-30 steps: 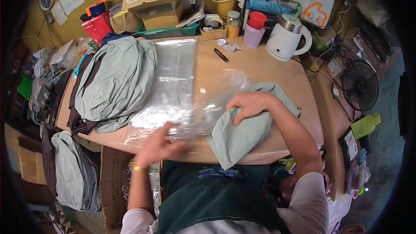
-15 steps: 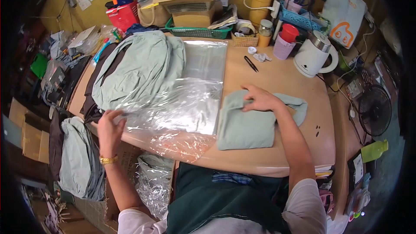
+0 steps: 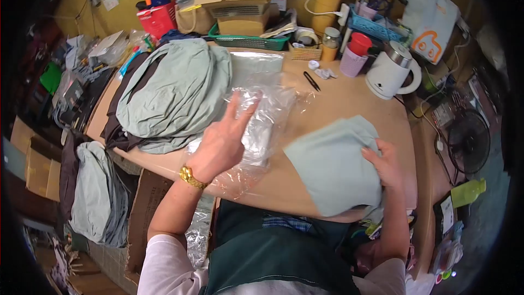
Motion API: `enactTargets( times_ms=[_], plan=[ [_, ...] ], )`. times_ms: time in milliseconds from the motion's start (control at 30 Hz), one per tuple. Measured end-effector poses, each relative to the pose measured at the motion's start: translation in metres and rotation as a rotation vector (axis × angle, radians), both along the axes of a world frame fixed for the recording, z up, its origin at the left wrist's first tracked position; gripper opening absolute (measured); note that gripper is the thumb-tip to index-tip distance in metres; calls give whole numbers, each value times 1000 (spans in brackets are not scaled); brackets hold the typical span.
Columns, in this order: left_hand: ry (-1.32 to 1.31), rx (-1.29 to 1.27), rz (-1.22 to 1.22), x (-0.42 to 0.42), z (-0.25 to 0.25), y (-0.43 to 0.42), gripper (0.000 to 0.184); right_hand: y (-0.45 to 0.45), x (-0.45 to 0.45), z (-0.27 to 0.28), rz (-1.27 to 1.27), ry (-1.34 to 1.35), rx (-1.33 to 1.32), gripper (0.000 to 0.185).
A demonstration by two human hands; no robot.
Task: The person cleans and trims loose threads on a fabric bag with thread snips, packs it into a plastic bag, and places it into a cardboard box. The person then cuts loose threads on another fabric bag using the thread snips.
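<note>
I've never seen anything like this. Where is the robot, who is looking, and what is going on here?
There is no robot here: these are a person's own bare hands. Every picture comes from one camera worn on that person's head, looking forward and down, so the lower edge shows their own clothes.

In the current picture, the right hand holds a pale green folded cloth at its right side, over the tabletop. The left hand, fingers spread, is over clear plastic sheets or bags; whether it touches them is hard to tell.

Further left lies a heap of similar green cloth. Towards the back are a small black tool and a white kettle.
</note>
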State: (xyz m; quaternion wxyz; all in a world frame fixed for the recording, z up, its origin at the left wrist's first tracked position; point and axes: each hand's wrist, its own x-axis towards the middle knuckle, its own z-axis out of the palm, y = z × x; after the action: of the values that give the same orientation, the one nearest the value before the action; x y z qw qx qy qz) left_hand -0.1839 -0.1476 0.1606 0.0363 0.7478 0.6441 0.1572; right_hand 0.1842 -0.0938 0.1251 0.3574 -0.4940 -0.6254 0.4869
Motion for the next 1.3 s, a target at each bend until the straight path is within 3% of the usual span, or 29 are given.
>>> enactTargets(
  times_ms=[67, 200, 267, 300, 333, 400, 433, 467, 533, 567, 600, 667, 700, 767, 833, 867, 900, 933, 967, 1000, 1067, 1200, 1233, 1267, 1300],
  plan=[
    [21, -1, -55, 27, 11, 1, 88, -2, -19, -17, -91, 81, 138, 24],
    [162, 134, -253, 61, 22, 1, 80, -7, -67, -46, 23, 444, -112, 22],
    [206, 86, -294, 70, 21, 4, 71, -12, -93, -41, 206, 228, 55, 24],
    [225, 94, -311, 79, 22, 3, 57, -9, -111, -52, 262, 276, 141, 26],
    [235, 93, -313, 89, 9, 2, 57, -2, -130, -71, 317, 323, 227, 29],
    [541, 359, -389, 106, -30, -4, 47, 17, -160, -99, 198, 401, 216, 30],
    [613, 310, -368, 114, -21, -17, 32, 31, -176, -111, 85, 469, 201, 31],
    [619, 314, -369, 113, -9, -21, 32, 45, -188, -120, -27, 535, 186, 32],
    [186, 25, -463, 99, 8, -24, 25, 60, -194, -115, -189, 630, 163, 35],
    [111, 192, -477, 84, 8, -22, 19, 63, -191, -106, -242, 662, 158, 35],
    [115, 195, -477, 69, 5, -17, 19, 50, -173, -73, -193, 553, 176, 37],
    [66, 811, -375, 41, -5, -3, 29, 29, -153, -25, -153, 446, 190, 38],
    [48, 839, -299, 31, -3, 8, 31, 20, -148, -8, -327, 130, 343, 39],
    [23, 865, -221, 19, -9, 16, 33, 22, -138, -7, -492, -201, 486, 40],
    [-190, 447, -128, 13, -26, 22, 24, 38, -113, -19, -634, -46, 577, 38],
    [-256, 482, -194, 22, -47, 22, 20, 43, -97, -22, -676, 52, 616, 37],
    [-337, 302, -242, 38, -68, 11, 17, 41, -83, -20, -688, 106, 638, 37],
    [-484, -192, -249, 66, -57, -16, 18, 38, -70, -17, -680, 143, 653, 37],
    [-473, -272, -443, 84, -89, -30, 20, 34, -58, -12, -658, 135, 670, 37],
    [-718, -401, -658, 107, -95, -50, 22, 28, -50, -5, -623, 82, 685, 36],
    [-923, -890, -789, 137, -94, -71, 30, 20, -38, 8, -549, -183, 722, 36],
    [-815, -772, -956, 146, -106, -62, 41, 19, -34, 11, -495, -1075, 849, 36],
    [-774, -714, -856, 138, -99, -60, 45, 18, -36, 9, -440, -1216, 862, 36],
    [-735, -655, -753, 131, -95, -58, 49, 15, -38, 7, -281, -1231, 812, 36],
    [-844, -630, -710, 128, -104, -55, 56, 12, -37, 0, 67, -1016, 593, 39]
  ],
)
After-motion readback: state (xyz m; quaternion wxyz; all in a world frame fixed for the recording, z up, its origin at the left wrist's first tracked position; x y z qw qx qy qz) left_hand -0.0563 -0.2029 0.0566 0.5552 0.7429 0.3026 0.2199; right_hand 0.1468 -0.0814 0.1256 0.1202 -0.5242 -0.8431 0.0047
